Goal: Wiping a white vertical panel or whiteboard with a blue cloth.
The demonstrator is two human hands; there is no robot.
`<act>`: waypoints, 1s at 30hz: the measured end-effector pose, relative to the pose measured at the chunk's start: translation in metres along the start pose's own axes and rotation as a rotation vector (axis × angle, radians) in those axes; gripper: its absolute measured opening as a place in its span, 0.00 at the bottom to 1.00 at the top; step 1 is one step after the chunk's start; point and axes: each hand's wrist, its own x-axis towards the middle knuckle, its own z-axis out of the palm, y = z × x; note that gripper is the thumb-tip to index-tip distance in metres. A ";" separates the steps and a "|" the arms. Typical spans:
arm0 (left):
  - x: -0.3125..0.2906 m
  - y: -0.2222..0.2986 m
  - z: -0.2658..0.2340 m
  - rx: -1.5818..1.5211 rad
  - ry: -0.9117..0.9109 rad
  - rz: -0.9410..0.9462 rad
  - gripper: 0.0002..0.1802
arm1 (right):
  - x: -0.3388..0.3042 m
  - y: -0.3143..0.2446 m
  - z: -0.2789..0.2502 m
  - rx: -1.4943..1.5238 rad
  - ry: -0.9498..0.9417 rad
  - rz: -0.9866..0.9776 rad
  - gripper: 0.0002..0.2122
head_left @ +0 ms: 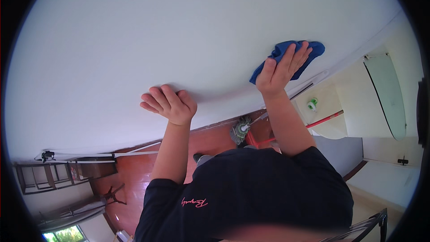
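A folded blue cloth (317,50) lies against the pale wall (179,31) at the upper right. My right hand (280,71) presses it there, its palm and outstretched fingers flat over the cloth, whose edges stick out around them. Lower and to the left, my left hand (172,105) rests at the same wall with its fingers apart. It has nothing in it. Both bare forearms reach up from the dark short sleeves of my shirt.
Below the wall, a mop (240,130) with a grey-green head stands on the red-brown floor (210,143). A red pole (324,119) is by my right forearm. A glass panel (386,96) is mounted at the far right. Dark shelves (51,177) stand at the far left.
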 end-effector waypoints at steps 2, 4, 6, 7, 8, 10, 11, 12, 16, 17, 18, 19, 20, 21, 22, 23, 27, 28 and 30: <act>-0.003 0.002 0.002 0.004 -0.001 -0.006 0.30 | -0.008 -0.012 0.007 0.028 0.077 0.093 0.27; -0.011 0.003 0.008 -0.053 0.026 -0.044 0.31 | -0.034 -0.045 0.022 0.026 0.034 0.112 0.25; -0.020 0.011 0.010 -0.047 0.011 -0.058 0.32 | -0.060 -0.071 0.024 -0.017 -0.172 -0.104 0.22; -0.024 0.014 0.010 -0.047 0.000 -0.078 0.32 | -0.064 -0.070 0.022 -0.014 -0.171 -0.099 0.22; -0.027 0.015 0.010 -0.046 -0.002 -0.073 0.32 | -0.068 -0.067 0.021 -0.041 -0.200 -0.220 0.21; -0.033 0.013 0.009 -0.024 -0.024 -0.063 0.32 | -0.070 -0.057 0.018 -0.063 -0.231 -0.339 0.20; -0.034 0.012 0.010 -0.022 -0.028 -0.063 0.32 | -0.070 -0.043 0.014 -0.083 -0.244 -0.351 0.21; -0.033 0.012 0.011 -0.026 -0.016 -0.054 0.32 | -0.070 -0.027 0.010 -0.098 -0.258 -0.367 0.22; -0.029 0.014 0.014 -0.020 0.028 -0.038 0.32 | -0.057 0.021 -0.007 0.012 -0.091 -0.016 0.28; -0.031 0.012 0.013 -0.011 0.023 -0.044 0.32 | -0.059 0.018 -0.004 0.023 -0.062 0.015 0.30; -0.030 0.014 0.016 -0.017 0.037 -0.038 0.31 | -0.060 0.012 -0.001 0.013 -0.064 0.010 0.30; -0.030 0.015 0.017 -0.018 0.048 -0.032 0.31 | -0.066 -0.004 0.005 0.030 -0.044 0.056 0.29; -0.030 0.017 0.017 -0.028 0.048 -0.036 0.31 | -0.074 -0.018 0.010 0.042 -0.022 0.102 0.28; -0.031 0.016 0.016 -0.025 0.039 -0.033 0.31 | -0.088 -0.033 0.014 0.008 -0.103 -0.029 0.28; -0.031 0.014 0.014 -0.021 0.030 -0.028 0.31 | -0.101 -0.045 0.017 -0.025 -0.182 -0.158 0.29; -0.032 0.013 0.014 -0.026 0.033 -0.028 0.31 | -0.112 -0.049 0.018 -0.057 -0.230 -0.221 0.29; -0.029 0.014 0.012 -0.028 0.018 -0.026 0.31 | -0.121 -0.026 0.006 -0.140 -0.385 -0.435 0.28; -0.027 0.014 0.011 -0.027 0.015 -0.009 0.30 | -0.121 -0.011 0.002 -0.105 -0.348 -0.370 0.27; -0.027 0.014 0.012 -0.023 0.021 -0.010 0.30 | -0.113 0.020 -0.006 -0.038 -0.240 -0.185 0.28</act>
